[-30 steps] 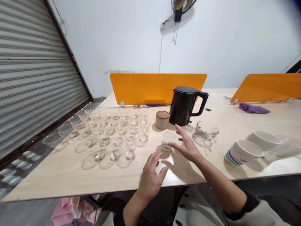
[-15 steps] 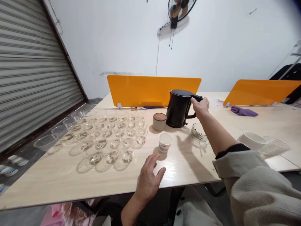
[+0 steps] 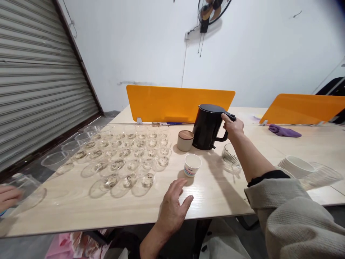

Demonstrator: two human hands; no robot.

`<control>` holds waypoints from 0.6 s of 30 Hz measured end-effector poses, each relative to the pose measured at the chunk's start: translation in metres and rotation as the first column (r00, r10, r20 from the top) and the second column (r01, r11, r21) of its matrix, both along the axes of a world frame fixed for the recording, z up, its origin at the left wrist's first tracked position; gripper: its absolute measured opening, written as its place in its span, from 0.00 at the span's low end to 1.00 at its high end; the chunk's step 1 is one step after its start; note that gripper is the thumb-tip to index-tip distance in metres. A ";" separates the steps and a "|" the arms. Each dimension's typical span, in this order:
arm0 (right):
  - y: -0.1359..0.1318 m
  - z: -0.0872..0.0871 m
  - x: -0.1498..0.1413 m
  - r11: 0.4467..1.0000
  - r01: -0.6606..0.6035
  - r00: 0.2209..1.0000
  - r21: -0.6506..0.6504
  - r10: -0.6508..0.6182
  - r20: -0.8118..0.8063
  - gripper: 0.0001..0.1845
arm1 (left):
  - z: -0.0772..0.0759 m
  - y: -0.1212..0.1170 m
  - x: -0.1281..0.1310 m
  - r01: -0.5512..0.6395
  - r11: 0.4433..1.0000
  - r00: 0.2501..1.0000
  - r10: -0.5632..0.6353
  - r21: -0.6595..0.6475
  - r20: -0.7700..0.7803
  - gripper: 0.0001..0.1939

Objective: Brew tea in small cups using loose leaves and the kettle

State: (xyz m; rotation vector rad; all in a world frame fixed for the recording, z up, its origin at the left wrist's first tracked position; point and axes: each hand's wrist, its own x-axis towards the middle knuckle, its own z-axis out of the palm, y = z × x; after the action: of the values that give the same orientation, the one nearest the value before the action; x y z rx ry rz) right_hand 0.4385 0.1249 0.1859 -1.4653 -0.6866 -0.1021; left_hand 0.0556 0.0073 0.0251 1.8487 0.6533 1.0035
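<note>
My right hand (image 3: 234,126) is wrapped round the handle of a black electric kettle (image 3: 207,127), at the back of the table near the orange divider. Just in front of the kettle is a lidded jar (image 3: 185,141) with a wooden top. My left hand (image 3: 175,203) hovers near the table's front edge, fingers apart and holding nothing. Beyond its fingertips stands a white paper cup (image 3: 192,165) with coloured stripes. A ribbed glass bowl (image 3: 230,154) sits below my right forearm, partly hidden by it.
Rows of clear cups (image 3: 129,180) with dark bits at the bottom cover the left of the table. Another person's hand (image 3: 9,197) is at the far left. Stacked white paper cups (image 3: 299,166), a purple cloth (image 3: 285,130) and orange dividers (image 3: 178,104) stand right and behind.
Another person's hand has come in at the left edge, by a clear cup. The kettle looks slightly more tilted in my right hand. My left hand is nearly still; the view has shifted a little.
</note>
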 end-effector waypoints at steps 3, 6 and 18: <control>0.007 -0.002 -0.013 0.998 0.003 0.998 0.070 0.001 -0.058 0.20 | 0.001 0.000 0.000 0.002 1.000 1.000 -0.002 -0.011 -0.005 0.22; 0.010 -0.001 -0.024 0.989 0.018 0.996 0.144 -0.006 -0.084 0.22 | 0.002 0.001 0.001 0.000 1.000 1.000 0.000 -0.025 -0.014 0.22; -0.031 0.083 -0.053 0.968 0.032 0.999 0.248 -0.024 -0.036 0.19 | 0.003 0.001 0.003 -0.031 1.000 0.999 0.031 0.002 0.018 0.20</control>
State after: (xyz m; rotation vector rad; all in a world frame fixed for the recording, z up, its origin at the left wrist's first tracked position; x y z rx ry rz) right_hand 0.3852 0.0944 0.2688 -1.2327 -0.6035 -0.1793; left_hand 0.0587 0.0088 0.0277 1.8343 0.6721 1.0395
